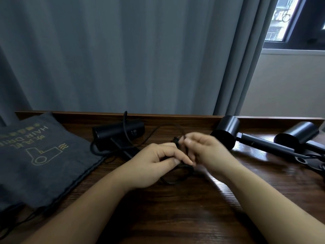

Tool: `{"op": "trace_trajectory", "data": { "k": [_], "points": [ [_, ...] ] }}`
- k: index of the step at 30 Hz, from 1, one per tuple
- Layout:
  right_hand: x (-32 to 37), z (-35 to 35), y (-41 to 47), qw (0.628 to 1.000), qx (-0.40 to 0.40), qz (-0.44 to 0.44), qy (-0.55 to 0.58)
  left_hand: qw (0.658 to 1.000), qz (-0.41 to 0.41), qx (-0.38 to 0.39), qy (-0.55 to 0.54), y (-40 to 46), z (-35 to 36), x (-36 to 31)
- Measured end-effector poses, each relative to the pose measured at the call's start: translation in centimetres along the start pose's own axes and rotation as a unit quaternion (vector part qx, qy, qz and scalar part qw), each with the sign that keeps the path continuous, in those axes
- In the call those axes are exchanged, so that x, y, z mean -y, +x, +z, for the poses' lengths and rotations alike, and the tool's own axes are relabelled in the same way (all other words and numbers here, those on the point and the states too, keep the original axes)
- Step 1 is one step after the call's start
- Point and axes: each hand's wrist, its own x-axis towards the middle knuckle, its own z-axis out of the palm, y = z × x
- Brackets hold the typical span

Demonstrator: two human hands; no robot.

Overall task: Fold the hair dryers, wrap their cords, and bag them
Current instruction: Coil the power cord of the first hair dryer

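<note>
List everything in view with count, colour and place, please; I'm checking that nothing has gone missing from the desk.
hair dryer: one, black, folded, far middle of table.
unfolded hair dryers: two, black, far right.
cord: one, black, partly coiled, table centre, held by both hands.
bags: dark grey, gold print, stacked at left; count unclear.
table: one, dark brown wood.
curtain: grey, behind table.
window: one, upper right.
left hand: pinches the coil.
right hand: pinches the cord near the plug.
</note>
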Motion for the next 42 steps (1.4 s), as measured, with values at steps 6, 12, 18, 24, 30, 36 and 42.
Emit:
{"op": "trace_trajectory", "data": {
  "k": [6,12,18,24,30,36,42],
  "points": [
    [1.9,-1.3,-0.2,0.956,-0.129,-0.093,0.247,0.994,-0.090,-0.068,0.011,0.3,0.1,0.0],
    [2.6,-1.8,-0.4,0.899,-0.196,-0.076,0.385,0.984,-0.113,-0.139,0.002,0.7,-0.5,0.1],
    [2.5,-1.7,-0.3,0.943,-0.149,-0.021,0.295,0.994,-0.087,-0.033,0.065,0.3,-0.6,0.5],
    [0.8,-1.6,0.1,0.991,-0.047,0.090,-0.088,0.993,-0.040,0.051,0.101,0.0,-0.1,0.2],
    [0.9,-1.3,-0.2,0.969,-0.063,0.066,-0.231,0.898,-0.084,-0.364,0.235,0.8,-3.4,2.3],
    [0.4,-1.3,-0.1,0.965,-0.080,0.048,-0.245,0.819,-0.322,-0.262,0.396,-0.4,-6.4,3.2],
    [-0.2,-1.8,0.4,0.965,-0.082,0.038,-0.245,0.785,-0.332,-0.307,0.423,-1.1,-7.3,1.8]
  ]
}}
